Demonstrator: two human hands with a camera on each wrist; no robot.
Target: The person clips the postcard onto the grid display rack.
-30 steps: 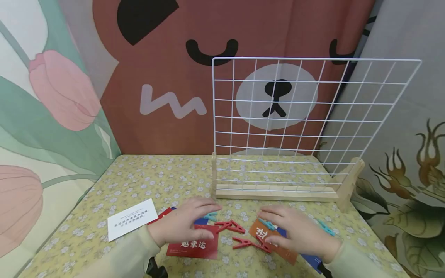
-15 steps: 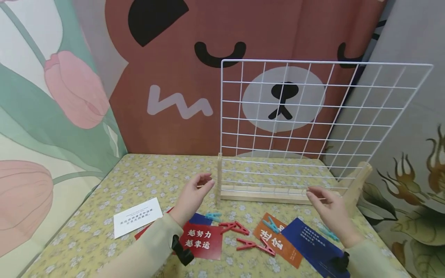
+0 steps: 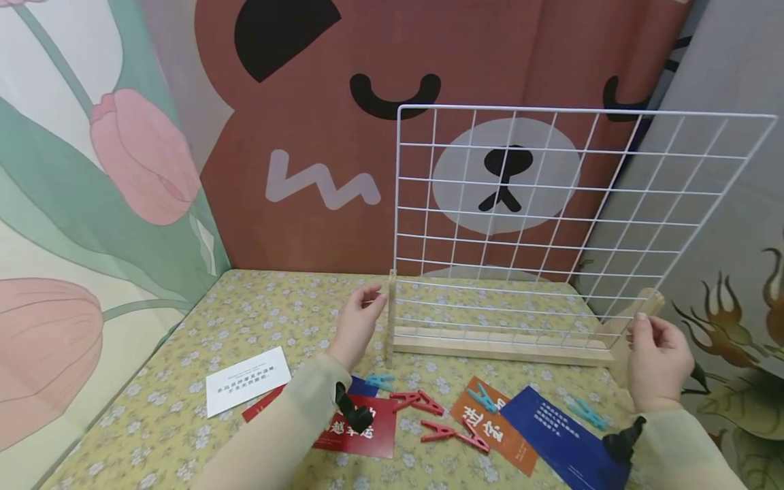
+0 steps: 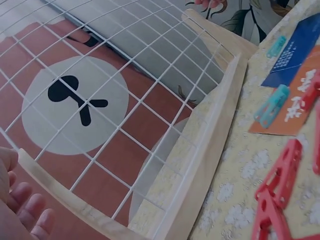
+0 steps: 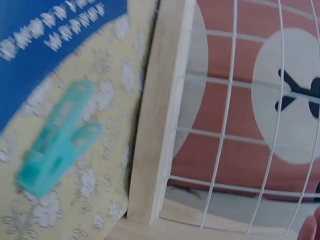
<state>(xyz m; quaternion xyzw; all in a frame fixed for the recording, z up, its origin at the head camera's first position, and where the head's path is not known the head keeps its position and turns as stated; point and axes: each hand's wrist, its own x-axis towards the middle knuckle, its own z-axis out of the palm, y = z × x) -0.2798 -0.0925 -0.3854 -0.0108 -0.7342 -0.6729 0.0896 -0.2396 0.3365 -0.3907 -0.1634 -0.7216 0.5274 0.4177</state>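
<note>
The head view showed, at the far left of the table, a white rectangular paper card with small dark print [image 3: 248,381]. Right of it the left hand [image 3: 355,323] was raised, its fingers loosely bent with nothing in their grip, just beside the narrow pale wooden left post [image 3: 390,320] of a white wire-grid rack on a pale wooden stand [image 3: 502,345]. Whether the fingertips touched that post could not be told. Below the left forearm lay a red card with white characters [image 3: 382,446].

The rack stood upright, its long axis running left to right in front of the person, squarely between the two hands; neither was clearly nearer, each being close to its own end. In front of the base lay red plastic clothespins [image 3: 409,397], an orange card with white characters [image 3: 502,442] bearing a turquoise plastic clothespin [image 3: 482,397], and a dark blue card with pale print [image 3: 563,435].

At the right the right hand [image 3: 661,357] was by the pale wooden right support [image 3: 620,367], thumb and fingers drawn together; whether they gripped the wood could not be told, as the right wrist view caught only fingertips at its edge.
</note>
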